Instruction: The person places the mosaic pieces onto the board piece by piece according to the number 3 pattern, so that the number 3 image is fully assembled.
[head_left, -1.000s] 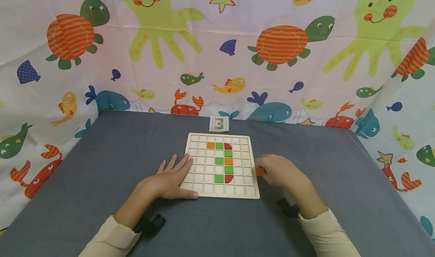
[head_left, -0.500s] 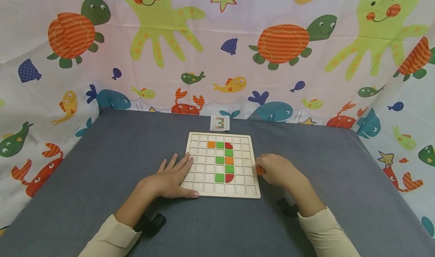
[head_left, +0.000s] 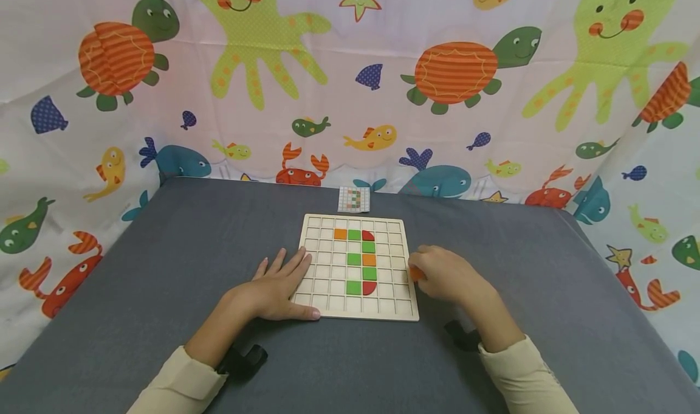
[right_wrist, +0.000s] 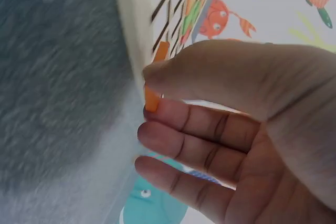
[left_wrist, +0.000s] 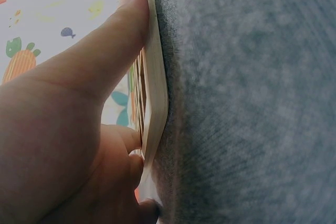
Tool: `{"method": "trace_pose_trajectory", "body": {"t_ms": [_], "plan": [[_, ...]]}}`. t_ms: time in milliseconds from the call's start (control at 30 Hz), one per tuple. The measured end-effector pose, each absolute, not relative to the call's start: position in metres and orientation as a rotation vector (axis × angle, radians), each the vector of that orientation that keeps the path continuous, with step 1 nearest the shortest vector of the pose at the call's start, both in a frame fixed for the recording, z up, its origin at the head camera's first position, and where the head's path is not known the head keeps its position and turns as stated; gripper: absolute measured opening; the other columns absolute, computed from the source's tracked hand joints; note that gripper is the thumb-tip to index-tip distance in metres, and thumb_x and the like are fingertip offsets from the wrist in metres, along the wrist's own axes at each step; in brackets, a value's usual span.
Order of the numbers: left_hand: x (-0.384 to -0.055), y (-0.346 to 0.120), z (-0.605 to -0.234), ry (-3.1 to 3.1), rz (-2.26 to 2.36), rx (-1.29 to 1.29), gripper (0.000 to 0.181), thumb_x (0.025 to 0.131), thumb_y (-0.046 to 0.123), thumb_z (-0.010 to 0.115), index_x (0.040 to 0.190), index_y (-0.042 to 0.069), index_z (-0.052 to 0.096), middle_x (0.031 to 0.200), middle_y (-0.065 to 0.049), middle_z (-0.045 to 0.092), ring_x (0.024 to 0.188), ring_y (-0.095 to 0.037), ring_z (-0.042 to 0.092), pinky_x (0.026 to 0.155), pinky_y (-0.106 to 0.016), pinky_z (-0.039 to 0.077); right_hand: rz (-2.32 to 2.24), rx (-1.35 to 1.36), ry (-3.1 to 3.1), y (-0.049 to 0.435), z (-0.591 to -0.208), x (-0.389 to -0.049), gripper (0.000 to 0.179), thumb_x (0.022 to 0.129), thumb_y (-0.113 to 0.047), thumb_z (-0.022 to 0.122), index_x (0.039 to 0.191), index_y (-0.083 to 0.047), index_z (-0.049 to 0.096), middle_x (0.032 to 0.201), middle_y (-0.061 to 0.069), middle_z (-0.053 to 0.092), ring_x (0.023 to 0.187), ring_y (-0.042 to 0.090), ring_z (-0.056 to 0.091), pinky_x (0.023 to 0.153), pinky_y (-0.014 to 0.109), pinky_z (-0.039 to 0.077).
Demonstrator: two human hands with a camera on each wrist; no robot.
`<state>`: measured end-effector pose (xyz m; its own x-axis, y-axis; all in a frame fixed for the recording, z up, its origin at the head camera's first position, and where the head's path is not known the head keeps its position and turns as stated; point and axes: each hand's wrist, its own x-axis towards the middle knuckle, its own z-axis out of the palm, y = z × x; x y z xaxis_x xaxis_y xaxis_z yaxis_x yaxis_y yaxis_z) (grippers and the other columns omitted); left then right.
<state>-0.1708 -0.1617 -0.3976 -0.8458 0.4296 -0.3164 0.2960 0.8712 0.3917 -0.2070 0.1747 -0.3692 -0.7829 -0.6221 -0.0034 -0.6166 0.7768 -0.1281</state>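
A wooden grid board (head_left: 328,304) lies flat on the table, with several green, orange and red tiles set in its cells. My left hand (head_left: 276,289) rests on the board's left edge, fingers spread and thumb along the near edge. In the left wrist view that thumb (left_wrist: 123,30) lies against the board's rim. At the board's right edge, my right hand (head_left: 451,274) pinches an orange tile (right_wrist: 153,100) between thumb and forefinger. The right wrist view shows the tile tilted beside the board, its middle covered by the thumb; the other fingers are loosely bent.
Behind the board lies a small printed card (head_left: 353,199) with a coloured grid pattern. Grey cloth covers the table (head_left: 350,371). A curtain (head_left: 339,98) with sea animals hangs along the back and both sides.
My right hand has shifted slightly left and up with the orange tile, close to the board's right edge. The left hand keeps its place on the board.
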Motion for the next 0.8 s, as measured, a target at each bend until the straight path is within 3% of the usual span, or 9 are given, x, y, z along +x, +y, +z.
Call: {"method": "trace_pose_trajectory", "body": {"t_ms": [200, 467, 800], "plan": [[-0.169, -0.162, -0.396, 2.654, 0.475, 0.534, 0.114, 0.083, 0.070, 0.066, 0.162, 0.008, 0.012, 0.168, -0.011, 0.003, 0.150, -0.043, -0.006, 0.114, -0.065, -0.002, -0.242, -1.104, 2.846, 0.151, -0.367, -0.204, 0.016, 0.082, -0.001, 0.076, 0.097, -0.003, 0.072, 0.083, 0.001, 0.059, 0.073, 0.014, 0.051, 0.066, 0.030, 0.048], [-0.169, -0.162, -0.398, 2.658, 0.473, 0.535, 0.115, 0.083, 0.071, 0.066, 0.162, 0.009, 0.011, 0.168, -0.009, 0.002, 0.150, -0.043, -0.006, 0.114, -0.065, -0.001, -0.281, -1.275, 2.800, 0.120, -0.360, -0.199, 0.009, 0.083, 0.000, 0.073, 0.087, -0.008, 0.070, 0.077, -0.002, 0.054, 0.070, 0.015, 0.048, 0.061, 0.028, 0.045], [-0.170, -0.161, -0.396, 2.662, 0.464, 0.525, 0.115, 0.082, 0.070, 0.067, 0.162, 0.008, 0.012, 0.168, -0.010, 0.003, 0.150, -0.043, -0.006, 0.114, -0.065, -0.002, -0.248, -1.344, 2.751, 0.092, -0.363, -0.198, 0.010, 0.084, -0.002, 0.073, 0.085, -0.011, 0.070, 0.075, -0.004, 0.050, 0.068, 0.014, 0.048, 0.063, 0.027, 0.044]]}}
